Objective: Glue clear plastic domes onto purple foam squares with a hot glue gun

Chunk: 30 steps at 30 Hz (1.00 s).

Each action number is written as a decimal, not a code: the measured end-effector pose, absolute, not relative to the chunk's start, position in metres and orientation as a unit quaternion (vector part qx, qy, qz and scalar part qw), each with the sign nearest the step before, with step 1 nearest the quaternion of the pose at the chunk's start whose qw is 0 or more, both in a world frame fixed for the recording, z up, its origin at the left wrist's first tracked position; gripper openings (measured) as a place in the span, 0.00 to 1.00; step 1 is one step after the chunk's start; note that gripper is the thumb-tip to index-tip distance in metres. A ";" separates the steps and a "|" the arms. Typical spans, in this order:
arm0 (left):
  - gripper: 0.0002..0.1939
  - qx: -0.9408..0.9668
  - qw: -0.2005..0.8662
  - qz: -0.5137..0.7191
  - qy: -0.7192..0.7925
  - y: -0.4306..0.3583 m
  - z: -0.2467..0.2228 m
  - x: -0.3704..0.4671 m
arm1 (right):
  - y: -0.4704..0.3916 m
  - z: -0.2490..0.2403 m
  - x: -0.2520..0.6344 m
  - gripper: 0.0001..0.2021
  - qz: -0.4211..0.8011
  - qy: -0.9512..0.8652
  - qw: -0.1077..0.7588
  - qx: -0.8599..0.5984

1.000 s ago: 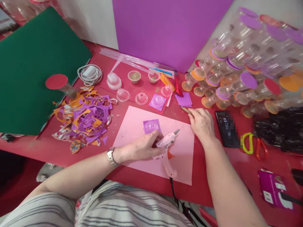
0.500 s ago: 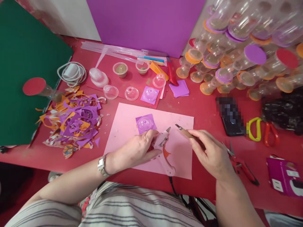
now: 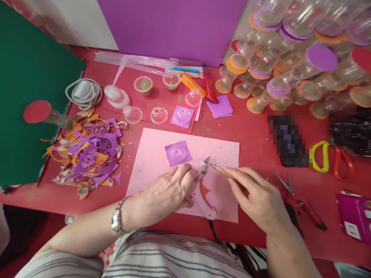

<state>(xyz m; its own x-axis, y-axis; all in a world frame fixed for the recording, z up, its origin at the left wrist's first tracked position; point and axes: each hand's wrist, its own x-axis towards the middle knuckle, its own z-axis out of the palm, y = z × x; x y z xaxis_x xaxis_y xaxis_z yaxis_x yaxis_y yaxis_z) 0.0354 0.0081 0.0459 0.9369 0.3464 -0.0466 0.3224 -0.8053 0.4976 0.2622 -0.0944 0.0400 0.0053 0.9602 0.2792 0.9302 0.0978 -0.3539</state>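
Observation:
My left hand [image 3: 171, 187] is closed around the body of a pink hot glue gun [image 3: 205, 202] with an orange trigger, its nozzle pointing up and to the right. Between the fingers of my right hand [image 3: 257, 197] is a small carving tool [image 3: 222, 170] with a wooden handle. The tool's metal tip is at the side of the nozzle; whether they touch I cannot tell. Just beyond my left hand, a clear dome lid [image 3: 177, 153] lies on a purple paper square [image 3: 187, 146]. Beneath everything is a pink paper sheet [image 3: 150, 154].
Purple and orange paper scraps [image 3: 98, 150] are heaped at left. Clear cups with sand [image 3: 143, 85] and more dome lids [image 3: 159, 115] stand behind the sheet. Assembled clear bottles [image 3: 272, 81] crowd the back right. A phone [image 3: 286, 139] and red pliers [image 3: 307, 210] lie at right.
My right hand has brought the carving tool left and down, close to the glue gun's nozzle. My left hand has rolled over, its back now facing up. The camera view has shifted slightly.

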 end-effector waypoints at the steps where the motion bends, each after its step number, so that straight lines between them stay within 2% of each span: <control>1: 0.38 0.954 0.245 0.026 0.170 0.007 0.044 0.036 | -0.095 0.040 0.261 0.12 0.027 -0.705 0.225 -0.672; 3: 0.37 0.959 0.229 0.024 0.162 0.004 0.040 0.037 | -0.097 0.038 0.258 0.12 0.016 -0.704 0.221 -0.675; 9: 0.17 0.965 0.213 0.004 0.156 0.003 0.040 0.036 | -0.102 0.039 0.250 0.15 -0.023 -0.712 0.180 -0.679; 15: 0.15 0.970 0.205 0.006 0.128 0.004 0.042 0.037 | -0.100 0.046 0.239 0.15 -0.080 -0.722 0.154 -0.670; 24: 0.10 0.983 0.138 0.002 0.117 0.004 0.044 0.040 | -0.106 0.043 0.231 0.16 -0.115 -0.736 0.112 -0.658; 30: 0.10 0.983 0.129 0.005 0.127 0.000 0.042 0.039 | -0.102 0.040 0.227 0.16 -0.126 -0.727 0.132 -0.662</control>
<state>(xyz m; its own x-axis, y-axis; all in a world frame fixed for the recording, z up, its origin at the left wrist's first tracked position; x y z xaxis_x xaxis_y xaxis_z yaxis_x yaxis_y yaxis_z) 0.0394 0.0005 0.0421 0.9677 0.2508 -0.0234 0.2484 -0.9345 0.2549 0.2265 -0.1023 0.0399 -0.0877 0.9295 0.3583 0.9958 0.0907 0.0084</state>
